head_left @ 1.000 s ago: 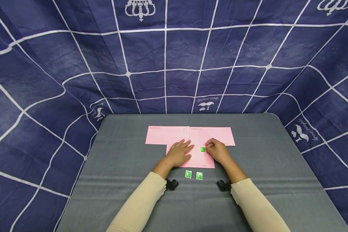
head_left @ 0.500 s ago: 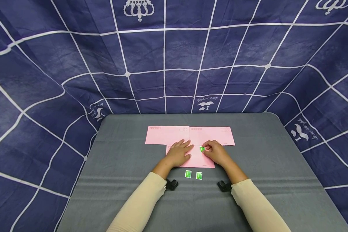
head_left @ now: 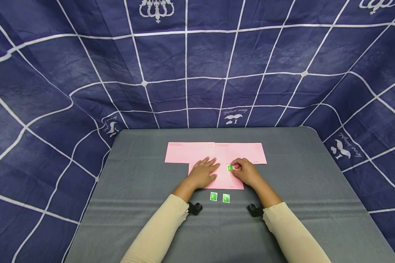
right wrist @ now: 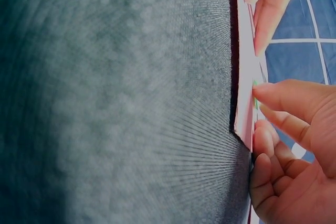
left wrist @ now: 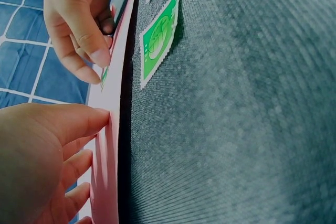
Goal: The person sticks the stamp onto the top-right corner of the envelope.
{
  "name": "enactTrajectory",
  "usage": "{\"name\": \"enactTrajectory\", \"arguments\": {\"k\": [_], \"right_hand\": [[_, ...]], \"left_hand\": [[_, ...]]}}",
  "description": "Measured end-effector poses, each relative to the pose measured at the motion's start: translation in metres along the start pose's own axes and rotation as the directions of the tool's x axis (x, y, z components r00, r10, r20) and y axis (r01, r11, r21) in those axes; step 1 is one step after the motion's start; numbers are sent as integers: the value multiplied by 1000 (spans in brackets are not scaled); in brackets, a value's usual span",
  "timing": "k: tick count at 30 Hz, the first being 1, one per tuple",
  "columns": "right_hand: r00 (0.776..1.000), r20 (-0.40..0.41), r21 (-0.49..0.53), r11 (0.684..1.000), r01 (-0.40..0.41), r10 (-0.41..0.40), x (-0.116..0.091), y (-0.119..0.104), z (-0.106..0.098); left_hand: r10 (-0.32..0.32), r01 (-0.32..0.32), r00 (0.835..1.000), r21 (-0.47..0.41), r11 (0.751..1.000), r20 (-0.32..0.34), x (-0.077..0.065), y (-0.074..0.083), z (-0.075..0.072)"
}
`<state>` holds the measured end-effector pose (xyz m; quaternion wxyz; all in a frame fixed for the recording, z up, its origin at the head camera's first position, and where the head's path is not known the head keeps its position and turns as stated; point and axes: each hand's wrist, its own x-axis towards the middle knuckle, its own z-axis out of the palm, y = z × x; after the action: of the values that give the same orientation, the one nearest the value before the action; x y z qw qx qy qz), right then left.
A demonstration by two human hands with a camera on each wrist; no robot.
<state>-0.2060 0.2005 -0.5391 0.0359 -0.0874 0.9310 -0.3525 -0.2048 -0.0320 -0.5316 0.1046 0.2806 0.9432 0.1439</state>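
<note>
A pink envelope (head_left: 224, 181) lies nearest me, and my left hand (head_left: 202, 174) rests on its left part with the fingers spread. Close to its upper right corner is a small green stamp (head_left: 230, 168) with a white edge. My right hand (head_left: 247, 172) pinches this stamp at its right side between thumb and index finger. The right wrist view shows the thumb (right wrist: 270, 94) right at a sliver of green on the envelope. Two more green stamps, a left one (head_left: 213, 196) and a right one (head_left: 226, 198), lie on the cloth just in front.
Two further pink envelopes, one at the left (head_left: 187, 153) and one at the right (head_left: 241, 153), lie side by side behind the near one. A grey cloth (head_left: 145, 190) covers the table. Blue curtain (head_left: 204, 58) with white lines hangs around the back and sides.
My right hand has shifted slightly left, its fingertips going from the stamp's right edge to partly over the stamp. The left hand has stayed in place.
</note>
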Motion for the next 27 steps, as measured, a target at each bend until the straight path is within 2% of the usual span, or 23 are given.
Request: {"name": "enactTrajectory", "arguments": {"k": [27], "right_hand": [[1000,-13,22,1000,-14,14,0,2,-1]], "left_hand": [[-9,9,1000,-7,1000,7,1,1,-1]]}}
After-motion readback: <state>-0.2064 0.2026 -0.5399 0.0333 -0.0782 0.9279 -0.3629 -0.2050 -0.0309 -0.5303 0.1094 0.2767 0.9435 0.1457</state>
